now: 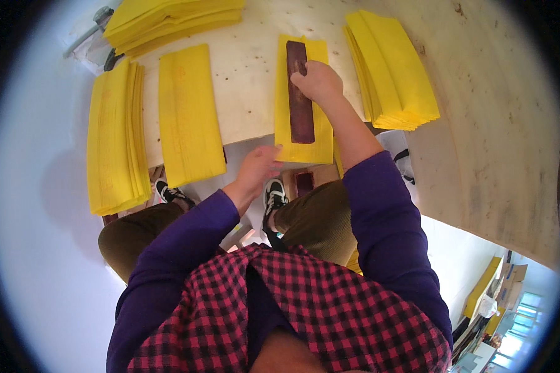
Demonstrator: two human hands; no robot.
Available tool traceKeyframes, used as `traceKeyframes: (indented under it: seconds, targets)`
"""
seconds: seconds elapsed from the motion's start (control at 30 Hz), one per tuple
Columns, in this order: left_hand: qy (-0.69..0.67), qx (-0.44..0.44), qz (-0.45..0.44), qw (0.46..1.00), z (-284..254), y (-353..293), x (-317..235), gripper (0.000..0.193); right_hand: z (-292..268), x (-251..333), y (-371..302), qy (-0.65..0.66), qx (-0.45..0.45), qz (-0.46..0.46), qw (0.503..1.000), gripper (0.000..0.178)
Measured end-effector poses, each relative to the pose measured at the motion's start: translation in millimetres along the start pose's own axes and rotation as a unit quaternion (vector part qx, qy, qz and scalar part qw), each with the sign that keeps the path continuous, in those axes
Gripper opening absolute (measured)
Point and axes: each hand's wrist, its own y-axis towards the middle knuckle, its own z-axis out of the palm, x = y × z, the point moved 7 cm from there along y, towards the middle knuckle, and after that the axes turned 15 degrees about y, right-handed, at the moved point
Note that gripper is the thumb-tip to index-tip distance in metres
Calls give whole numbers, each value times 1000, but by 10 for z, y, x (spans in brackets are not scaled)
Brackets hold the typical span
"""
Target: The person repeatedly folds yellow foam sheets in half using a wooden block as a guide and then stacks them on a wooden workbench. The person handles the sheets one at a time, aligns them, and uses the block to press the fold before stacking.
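Holding the block: the right hand [320,82] has its fingers clamped on the upright grip of a long dark block [301,118].
Block's place: lying lengthwise on a yellow sheet [302,153], inside the sheet's outline, its near end just short of the sheet's near edge.
Left hand: the left hand [257,168] is at the near left corner of that sheet, fingers stretched out and slightly curled; whether the tips pinch the paper or only rest by it, I cannot tell.
Yellow piles: a left pile [115,137] and a middle strip [191,115] carry faint reddish marks; a far stack [180,26] and a right stack [393,68] are on the pale wooden surface [249,93] too.
Below the edge: a small dark red box [304,182], lower than the surface.
Step in hand: apparently pressing the block onto the sheet, as one would a stamp; the underside is hidden, so any mark under it cannot be seen.
Next move: likely calls for a straight lift by the grip, with the left fingers steadying the corner so the paper neither slides nor smears.
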Motion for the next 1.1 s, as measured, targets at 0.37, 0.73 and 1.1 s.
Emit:
traceKeyframes:
  seconds: [0.37,0.73,1.1]
  targets:
    - [26,43,-1,999,149,122,-54,24,143,-207,66,-31,22,23,999,40]
    - [5,18,25,999,157,106,-68,22,248,-284,46,-15,-13,36,999,37]
    - [-43,27,32,998,240,203,-270,29,218,-326,49,20,-44,18,999,37]
